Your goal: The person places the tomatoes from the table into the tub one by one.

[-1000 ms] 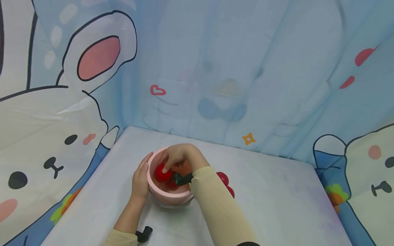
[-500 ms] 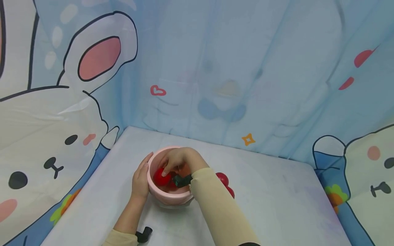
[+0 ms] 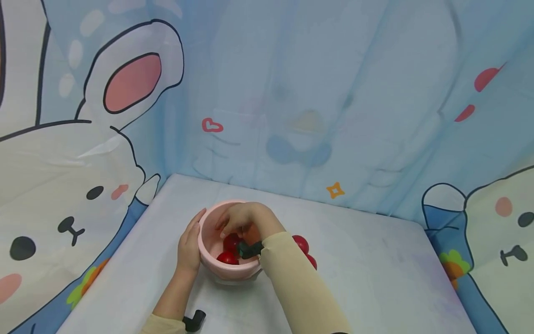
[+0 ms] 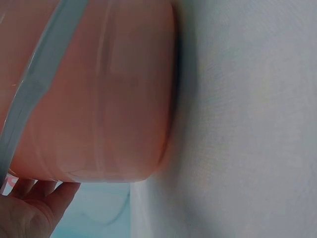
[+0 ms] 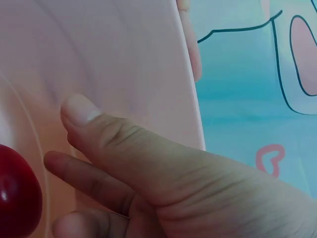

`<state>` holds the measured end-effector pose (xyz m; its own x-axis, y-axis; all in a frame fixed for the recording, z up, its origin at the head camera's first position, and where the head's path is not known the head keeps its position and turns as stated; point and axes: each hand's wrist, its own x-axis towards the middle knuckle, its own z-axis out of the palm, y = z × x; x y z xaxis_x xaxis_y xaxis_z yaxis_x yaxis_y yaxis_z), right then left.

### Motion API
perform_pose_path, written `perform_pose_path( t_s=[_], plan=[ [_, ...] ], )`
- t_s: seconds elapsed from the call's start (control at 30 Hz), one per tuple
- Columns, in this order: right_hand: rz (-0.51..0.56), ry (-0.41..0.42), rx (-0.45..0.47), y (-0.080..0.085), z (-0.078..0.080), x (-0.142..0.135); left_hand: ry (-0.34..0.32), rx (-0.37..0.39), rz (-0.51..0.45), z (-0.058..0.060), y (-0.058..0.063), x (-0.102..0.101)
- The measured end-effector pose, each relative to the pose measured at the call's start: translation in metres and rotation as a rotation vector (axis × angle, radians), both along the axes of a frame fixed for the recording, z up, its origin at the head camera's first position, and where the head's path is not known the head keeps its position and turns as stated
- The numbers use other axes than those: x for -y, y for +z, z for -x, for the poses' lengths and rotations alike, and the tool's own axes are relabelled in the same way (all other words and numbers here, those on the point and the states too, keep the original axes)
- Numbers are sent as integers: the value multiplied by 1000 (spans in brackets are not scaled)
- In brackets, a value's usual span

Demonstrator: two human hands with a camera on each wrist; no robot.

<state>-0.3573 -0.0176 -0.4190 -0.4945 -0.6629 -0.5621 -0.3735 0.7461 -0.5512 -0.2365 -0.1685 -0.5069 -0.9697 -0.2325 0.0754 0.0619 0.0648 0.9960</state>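
A pink bucket (image 3: 228,272) stands on the white table, and its grey handle (image 4: 43,74) crosses the left wrist view. My left hand (image 3: 190,245) rests against the bucket's left outer side, fingers fairly straight along the wall. My right hand (image 3: 242,219) reaches inside over the rim. In the right wrist view its thumb (image 5: 81,111) and fingers are apart, with nothing between them. Glossy red round balls lie in the bucket: a front one (image 3: 227,258) and one behind it (image 3: 231,242), partly hidden by the right wrist's camera. A red ball (image 5: 17,193) also shows beside the right fingertips.
Two more red balls, a farther one (image 3: 301,243) and a nearer one (image 3: 312,261), lie on the table (image 3: 375,278), partly behind my right sleeve (image 3: 300,283). A blue cartoon-print curtain (image 3: 300,93) closes off the back and sides.
My right hand has lowered a red ball into the bucket and let it go. That ball now lies lower, near the front of the bucket. The left hand keeps its place.
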Motion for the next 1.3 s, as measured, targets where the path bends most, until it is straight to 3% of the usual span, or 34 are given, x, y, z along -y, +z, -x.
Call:
perform_pose_path(
  t_s=[0.3,0.57,0.67,0.8,1.0,1.3],
  plan=[
    [25,-15,-57,13,-8,-18,-7,1,5,0,-3,-4],
    [115,-16,-201,47,-27,-69,-8,-17,24,-4,-4,-5],
    [165,-72,-228,56,-33,-97,5,-17,29,-5,-3,-3],
    [236,-209,-267,57,-41,-137,16,-14,31,-6,-2,1],
    [270,-392,-335,33,-53,-198,4,-21,28,-6,-1,1],
    [291,-659,-255,-50,-70,-259,14,-29,52,-5,-2,-1]
  ],
)
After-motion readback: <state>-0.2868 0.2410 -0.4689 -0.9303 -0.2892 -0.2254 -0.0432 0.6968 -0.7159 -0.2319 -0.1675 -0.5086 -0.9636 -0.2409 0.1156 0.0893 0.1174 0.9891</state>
